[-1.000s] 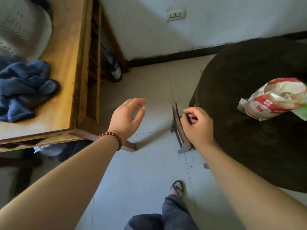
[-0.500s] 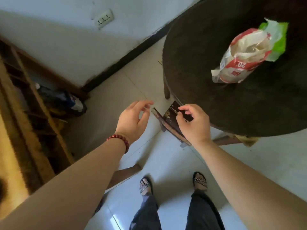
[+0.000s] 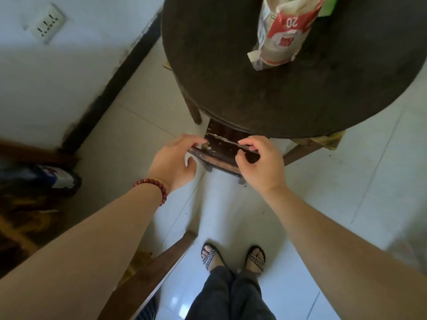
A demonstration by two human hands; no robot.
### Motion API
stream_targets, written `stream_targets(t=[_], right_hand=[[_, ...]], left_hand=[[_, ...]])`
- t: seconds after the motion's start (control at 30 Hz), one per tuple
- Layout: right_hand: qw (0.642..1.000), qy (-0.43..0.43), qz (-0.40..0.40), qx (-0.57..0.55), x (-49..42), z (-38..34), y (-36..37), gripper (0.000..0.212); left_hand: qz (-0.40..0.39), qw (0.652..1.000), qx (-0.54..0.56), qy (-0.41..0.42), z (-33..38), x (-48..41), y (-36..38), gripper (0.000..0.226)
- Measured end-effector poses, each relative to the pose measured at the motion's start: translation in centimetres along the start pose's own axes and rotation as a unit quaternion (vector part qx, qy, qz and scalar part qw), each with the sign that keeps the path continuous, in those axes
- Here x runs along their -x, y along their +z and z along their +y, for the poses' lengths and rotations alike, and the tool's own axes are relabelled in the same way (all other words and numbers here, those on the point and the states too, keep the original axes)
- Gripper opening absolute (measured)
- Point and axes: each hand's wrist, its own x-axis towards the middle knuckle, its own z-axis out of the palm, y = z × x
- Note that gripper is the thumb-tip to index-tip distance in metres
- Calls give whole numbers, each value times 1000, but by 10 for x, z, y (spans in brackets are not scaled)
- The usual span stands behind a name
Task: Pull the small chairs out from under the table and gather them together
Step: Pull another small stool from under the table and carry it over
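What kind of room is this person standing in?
Most likely a modest home's living or dining room: a pale tiled floor, a dark round table with a printed bag on it, and a wall socket.

Small chair, dark brown wood, worn, with pale chipped patches, is sitting half tucked under the near edge of the table, its far part hidden. Left hand and right hand are gripping its near rail. The table is round and dark-topped.
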Motion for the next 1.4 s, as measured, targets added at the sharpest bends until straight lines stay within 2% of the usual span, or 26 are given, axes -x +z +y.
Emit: stream_targets(t=[0.4, 0.53, 0.67, 0.77, 1.03, 1.2, 1.4], right_hand=[[1000, -13, -27, 1, 8, 34, 37, 22], [997, -9, -60, 50, 10, 40, 48, 34], [984, 36, -105, 137, 10, 45, 60, 56], [969, 48, -124, 209, 8, 50, 65, 60], [943, 87, -140, 289, 1, 57, 77, 32], [924, 75, -132, 352, 3, 60, 86, 15], [917, 77, -134, 369, 9, 59, 84, 20]], left_hand=[[-27, 996, -4, 79, -29, -19, 44, 50], [-51, 992, -21, 111, -42, -30, 51, 56], [-109, 981, -111, 116, -46, -40, 59, 66], [-136, 973, -149, 110, -52, -44, 67, 66], [-122, 961, -208, 138, -63, -58, 80, 50], [-157, 950, -242, 116, -60, -68, 82, 42], [-184, 938, -272, 108, -54, -61, 79, 42]])
